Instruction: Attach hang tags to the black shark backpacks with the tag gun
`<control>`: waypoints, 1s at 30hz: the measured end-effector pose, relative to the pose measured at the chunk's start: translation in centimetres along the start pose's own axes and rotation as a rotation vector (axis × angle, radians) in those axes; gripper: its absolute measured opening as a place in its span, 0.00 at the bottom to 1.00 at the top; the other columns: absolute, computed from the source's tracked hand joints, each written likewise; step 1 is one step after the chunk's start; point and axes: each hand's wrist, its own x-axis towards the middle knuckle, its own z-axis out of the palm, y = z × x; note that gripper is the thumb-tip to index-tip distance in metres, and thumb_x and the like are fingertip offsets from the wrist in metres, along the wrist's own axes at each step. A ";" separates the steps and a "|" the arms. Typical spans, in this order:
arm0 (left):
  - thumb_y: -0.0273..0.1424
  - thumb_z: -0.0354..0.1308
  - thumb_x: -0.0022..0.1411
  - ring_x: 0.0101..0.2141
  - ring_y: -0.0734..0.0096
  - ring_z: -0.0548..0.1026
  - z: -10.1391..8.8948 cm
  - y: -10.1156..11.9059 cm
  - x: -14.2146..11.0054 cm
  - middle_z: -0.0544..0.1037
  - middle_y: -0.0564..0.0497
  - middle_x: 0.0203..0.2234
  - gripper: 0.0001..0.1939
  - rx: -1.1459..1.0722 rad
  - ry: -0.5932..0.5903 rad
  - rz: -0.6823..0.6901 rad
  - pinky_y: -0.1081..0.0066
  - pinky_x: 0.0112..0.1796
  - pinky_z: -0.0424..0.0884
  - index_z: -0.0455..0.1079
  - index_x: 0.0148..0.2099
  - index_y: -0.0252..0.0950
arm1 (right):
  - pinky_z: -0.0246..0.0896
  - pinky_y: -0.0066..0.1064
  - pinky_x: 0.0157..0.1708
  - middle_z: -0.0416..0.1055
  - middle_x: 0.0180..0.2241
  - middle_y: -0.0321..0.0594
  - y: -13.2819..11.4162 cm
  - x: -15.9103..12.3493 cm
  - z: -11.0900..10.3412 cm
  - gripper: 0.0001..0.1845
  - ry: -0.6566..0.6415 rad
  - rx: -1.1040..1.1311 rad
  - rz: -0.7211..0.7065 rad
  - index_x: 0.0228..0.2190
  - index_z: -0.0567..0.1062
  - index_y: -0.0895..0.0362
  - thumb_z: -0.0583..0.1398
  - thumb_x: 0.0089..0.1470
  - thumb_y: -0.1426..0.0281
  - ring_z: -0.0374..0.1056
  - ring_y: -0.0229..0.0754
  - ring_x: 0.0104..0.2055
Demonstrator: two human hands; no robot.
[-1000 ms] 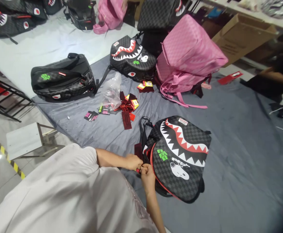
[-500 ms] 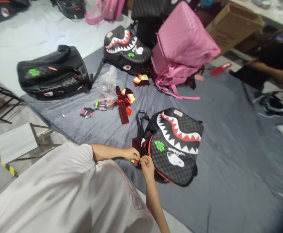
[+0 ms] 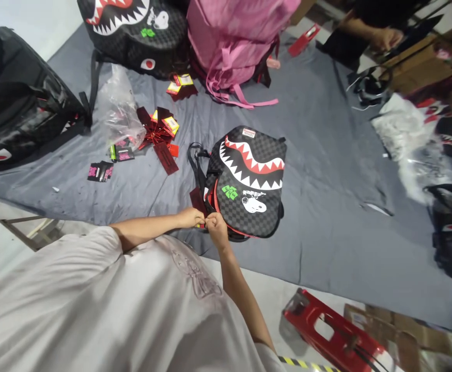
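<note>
A dark grey checkered backpack [image 3: 262, 178] with a red-and-white shark mouth, green print and a white cartoon dog lies on the grey sheet, its red-edged zip side facing me. At its near left edge my left hand [image 3: 190, 218] is closed in a pinch by a dark red hang tag [image 3: 198, 200], with a bit of yellow and red under the fingers. My right hand [image 3: 217, 228] meets it fingertip to fingertip, also pinching. Whatever thin piece lies between the right fingers is too small to make out. Black straps [image 3: 198, 163] stick out beyond the hands.
A bunch of dark red hang tags [image 3: 159, 132], a clear plastic bag [image 3: 119, 103] and small black-and-pink cards [image 3: 100, 171] lie left. Behind stand a pink backpack [image 3: 237, 41] and another shark backpack [image 3: 133, 39]. A co-worker's hand [image 3: 386, 39] shows at top right.
My view has swung right and down, so things sit further left and higher, and a red object on the floor comes into view. Both hands stay pinched together at the backpack's edge.
</note>
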 end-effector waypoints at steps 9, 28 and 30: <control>0.33 0.57 0.62 0.30 0.75 0.73 -0.6 1.5 -0.4 0.78 0.57 0.27 0.06 0.172 0.006 -0.041 0.77 0.30 0.59 0.75 0.35 0.39 | 0.50 0.27 0.21 0.59 0.16 0.26 0.0 0.1 -0.2 0.11 -0.033 0.007 -0.014 0.28 0.65 0.53 0.58 0.43 0.60 0.54 0.35 0.19; 0.38 0.57 0.62 0.37 0.68 0.77 -0.8 1.9 -0.2 0.80 0.53 0.35 0.09 0.361 -0.015 -0.005 0.74 0.33 0.64 0.74 0.40 0.41 | 0.51 0.27 0.22 0.60 0.17 0.27 1.3 0.3 -0.4 0.12 0.005 0.014 -0.011 0.28 0.67 0.54 0.59 0.43 0.60 0.54 0.35 0.20; 0.37 0.56 0.63 0.36 0.69 0.77 -0.9 1.7 -0.2 0.80 0.53 0.35 0.09 0.351 -0.028 0.016 0.75 0.33 0.64 0.74 0.42 0.42 | 0.52 0.27 0.22 0.60 0.18 0.27 1.1 0.2 -0.5 0.12 0.001 0.011 -0.010 0.28 0.67 0.54 0.59 0.45 0.59 0.55 0.35 0.21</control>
